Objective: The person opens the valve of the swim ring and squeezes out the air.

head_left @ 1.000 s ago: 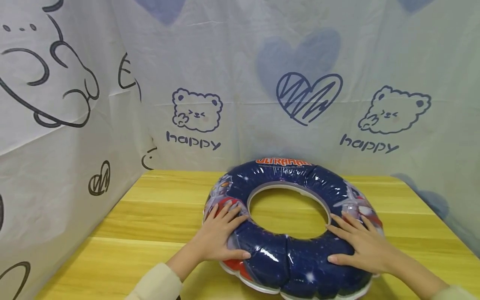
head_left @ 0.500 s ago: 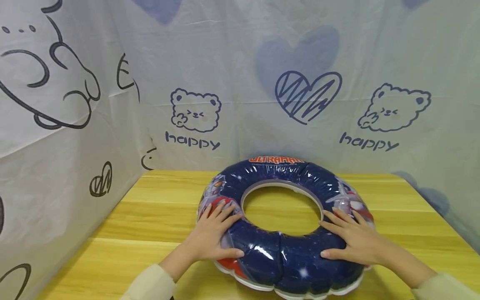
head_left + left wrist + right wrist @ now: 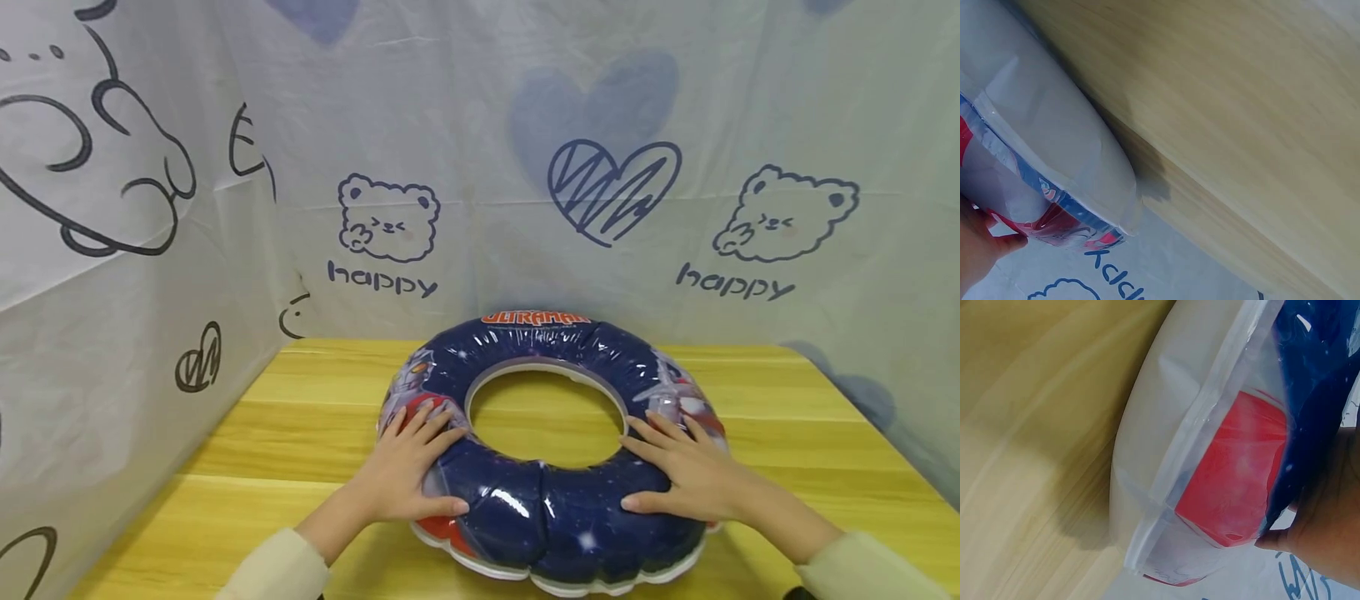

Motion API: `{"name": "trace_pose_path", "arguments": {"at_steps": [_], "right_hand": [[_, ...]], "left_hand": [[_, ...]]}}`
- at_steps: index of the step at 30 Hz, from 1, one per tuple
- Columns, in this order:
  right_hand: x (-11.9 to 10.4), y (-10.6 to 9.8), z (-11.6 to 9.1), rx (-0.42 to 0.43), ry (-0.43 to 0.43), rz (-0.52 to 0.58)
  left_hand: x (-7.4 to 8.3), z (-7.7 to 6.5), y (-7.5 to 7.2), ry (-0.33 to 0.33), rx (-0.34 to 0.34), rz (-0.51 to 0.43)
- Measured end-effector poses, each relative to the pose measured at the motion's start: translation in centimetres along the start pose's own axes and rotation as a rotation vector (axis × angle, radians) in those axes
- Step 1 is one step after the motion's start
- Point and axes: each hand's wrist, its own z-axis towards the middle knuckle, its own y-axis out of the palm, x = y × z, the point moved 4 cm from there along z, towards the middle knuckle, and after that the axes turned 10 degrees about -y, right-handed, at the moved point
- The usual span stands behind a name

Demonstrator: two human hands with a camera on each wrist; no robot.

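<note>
A dark blue inflated swim ring (image 3: 502, 525) with orange lettering and red and silver figures lies on the wooden table in the head view. On its left side rests my left hand (image 3: 408, 475), fingers spread and thumb apart. My right hand (image 3: 686, 475) lies likewise across its right side, some fingertips near the inner edge. The left wrist view shows the ring's white underside (image 3: 1054, 119) and part of the left hand (image 3: 975, 250). Seen from the right wrist, a red patch (image 3: 1235, 475) marks the ring beside the right hand (image 3: 1329, 512). Both palms are hidden.
The yellow wood-grain table (image 3: 300, 450) extends around the ring. Behind it hangs a pale cloth (image 3: 480, 125) printed with hearts, bears and lettering. Another printed cloth side (image 3: 150, 292) stands along the table's left edge.
The swim ring has slid left across the table, and both hands have travelled with it. Their spread fingers keep the same places on the ring.
</note>
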Motion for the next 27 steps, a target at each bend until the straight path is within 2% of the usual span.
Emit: {"name": "trace_pose_path", "arguments": {"at_steps": [11, 16, 22, 27], "right_hand": [[-1.0, 0.1, 0.8, -0.02, -0.004, 0.01], [-2.0, -0.1, 0.9, -0.003, -0.044, -0.003], [-4.8, 0.0, 0.9, 0.1, -0.155, -0.023], [-7.5, 0.4, 1.4, 0.252, -0.308, -0.191]], "left_hand": [[-1.0, -0.7, -0.2, 0.013, 0.037, 0.031], [-1.2, -1.0, -0.3, 0.035, 0.049, 0.02], [-1.3, -1.5, -0.6, 0.081, 0.102, 0.013], [-1.5, -2.0, -0.6, 0.103, 0.131, 0.01]]}}
